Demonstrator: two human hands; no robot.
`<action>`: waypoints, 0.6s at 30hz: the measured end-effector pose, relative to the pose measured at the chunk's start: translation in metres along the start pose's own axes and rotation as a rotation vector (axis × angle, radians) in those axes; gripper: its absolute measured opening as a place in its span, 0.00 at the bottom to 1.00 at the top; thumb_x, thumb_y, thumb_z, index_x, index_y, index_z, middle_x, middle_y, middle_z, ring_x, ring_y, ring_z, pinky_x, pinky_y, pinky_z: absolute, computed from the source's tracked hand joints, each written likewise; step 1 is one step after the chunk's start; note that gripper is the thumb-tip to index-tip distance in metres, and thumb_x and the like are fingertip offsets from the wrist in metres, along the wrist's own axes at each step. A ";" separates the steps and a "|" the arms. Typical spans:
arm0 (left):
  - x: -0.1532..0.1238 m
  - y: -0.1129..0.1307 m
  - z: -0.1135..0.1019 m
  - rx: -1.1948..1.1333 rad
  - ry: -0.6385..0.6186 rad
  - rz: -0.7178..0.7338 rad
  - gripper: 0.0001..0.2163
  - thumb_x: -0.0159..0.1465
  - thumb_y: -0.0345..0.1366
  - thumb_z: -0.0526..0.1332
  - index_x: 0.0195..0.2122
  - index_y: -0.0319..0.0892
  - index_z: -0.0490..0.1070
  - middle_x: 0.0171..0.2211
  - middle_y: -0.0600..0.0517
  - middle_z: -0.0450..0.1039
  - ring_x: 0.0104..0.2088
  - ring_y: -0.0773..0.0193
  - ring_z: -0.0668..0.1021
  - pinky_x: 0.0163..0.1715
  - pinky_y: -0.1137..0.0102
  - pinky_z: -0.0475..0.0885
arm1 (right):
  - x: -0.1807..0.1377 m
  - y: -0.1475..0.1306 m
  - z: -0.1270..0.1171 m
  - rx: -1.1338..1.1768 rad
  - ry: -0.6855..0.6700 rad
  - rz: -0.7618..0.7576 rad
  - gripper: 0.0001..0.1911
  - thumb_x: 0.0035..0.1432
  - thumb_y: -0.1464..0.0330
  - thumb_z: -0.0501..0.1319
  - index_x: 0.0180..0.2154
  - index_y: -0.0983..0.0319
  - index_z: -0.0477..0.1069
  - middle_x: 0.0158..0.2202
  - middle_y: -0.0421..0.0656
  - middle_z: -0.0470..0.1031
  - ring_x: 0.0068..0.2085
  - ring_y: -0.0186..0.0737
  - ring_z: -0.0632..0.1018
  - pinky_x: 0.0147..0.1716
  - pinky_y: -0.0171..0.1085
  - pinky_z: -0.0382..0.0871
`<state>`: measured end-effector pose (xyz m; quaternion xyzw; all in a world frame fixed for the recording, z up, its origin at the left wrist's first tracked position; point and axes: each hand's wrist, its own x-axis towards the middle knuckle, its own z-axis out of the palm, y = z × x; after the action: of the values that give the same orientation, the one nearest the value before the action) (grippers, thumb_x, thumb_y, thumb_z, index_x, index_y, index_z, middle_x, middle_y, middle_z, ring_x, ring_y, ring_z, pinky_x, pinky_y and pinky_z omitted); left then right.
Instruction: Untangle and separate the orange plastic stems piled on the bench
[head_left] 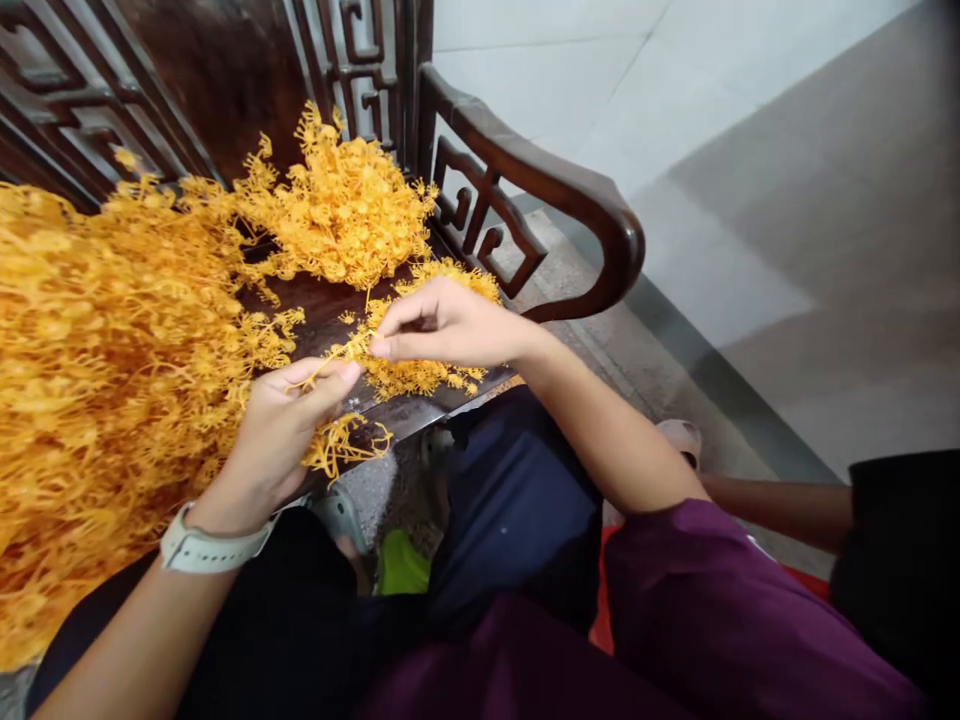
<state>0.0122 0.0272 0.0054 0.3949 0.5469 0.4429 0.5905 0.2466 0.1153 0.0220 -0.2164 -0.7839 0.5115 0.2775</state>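
My left hand (289, 415), with a pale watch (214, 545) on its wrist, pinches a thin orange plastic sprig (311, 378) between thumb and forefinger. Close by, the thumb and fingertips of my right hand (442, 325) are closed at the sprig's other end, near its small flower-like tips. Beneath my right hand lies a low pile of loose orange tips (409, 378) on the dark wooden bench (319, 318). Below my left hand, a few bare orange stems (345, 443) hang at the bench's front edge.
A large heap of orange sprigs (112, 380) fills the left side, and a smaller bunch (360, 210) sits against the backrest. The bench's curved armrest (559, 195) rises at the right. Another person's arm (780, 510) is at the far right.
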 end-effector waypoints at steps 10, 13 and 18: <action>-0.001 0.005 -0.003 -0.025 -0.061 0.019 0.22 0.50 0.50 0.84 0.26 0.40 0.78 0.22 0.56 0.65 0.24 0.70 0.63 0.24 0.72 0.59 | 0.009 -0.004 0.030 0.265 0.058 0.032 0.17 0.63 0.57 0.76 0.41 0.65 0.83 0.37 0.42 0.83 0.36 0.31 0.77 0.38 0.32 0.72; -0.002 0.003 -0.007 -0.015 -0.160 -0.016 0.22 0.55 0.53 0.81 0.27 0.41 0.77 0.22 0.56 0.62 0.24 0.69 0.61 0.24 0.71 0.58 | 0.011 -0.001 0.032 0.342 0.031 0.050 0.20 0.62 0.54 0.76 0.42 0.65 0.83 0.38 0.43 0.84 0.40 0.33 0.80 0.42 0.33 0.75; -0.002 -0.003 -0.014 -0.006 -0.201 -0.071 0.21 0.58 0.54 0.79 0.30 0.42 0.76 0.25 0.55 0.62 0.25 0.68 0.62 0.25 0.70 0.59 | 0.018 0.011 0.040 0.381 -0.018 0.017 0.22 0.62 0.53 0.77 0.41 0.66 0.80 0.35 0.43 0.82 0.36 0.31 0.79 0.37 0.31 0.74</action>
<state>-0.0019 0.0245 0.0016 0.4160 0.4972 0.3813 0.6590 0.2068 0.1034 0.0028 -0.1620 -0.6734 0.6550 0.3021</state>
